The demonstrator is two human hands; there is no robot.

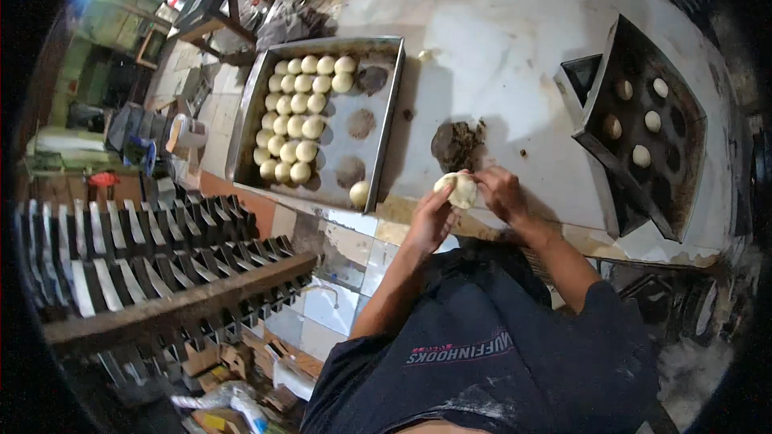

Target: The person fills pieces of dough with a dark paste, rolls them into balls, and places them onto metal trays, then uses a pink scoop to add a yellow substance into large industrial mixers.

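A pale flattened piece of dough is held up between my two hands over the table's near edge. My left hand cups it from the left, thumb and fingers closed around its side. At its right edge, my right hand has its fingers bent in and pinching the dough. Just beyond my hands, a dark brown crumbly mound of filling lies on the table. To the left stands a large metal tray with rows of smooth round dough balls. One single dough ball sits in its near right corner.
On the right, a dark baking tray holding several round dough pieces rests tilted on other trays. The pale worktop carries a few dark crumbs. Rows of stacked metal trays or moulds stand at lower left, with cardboard and plastic below.
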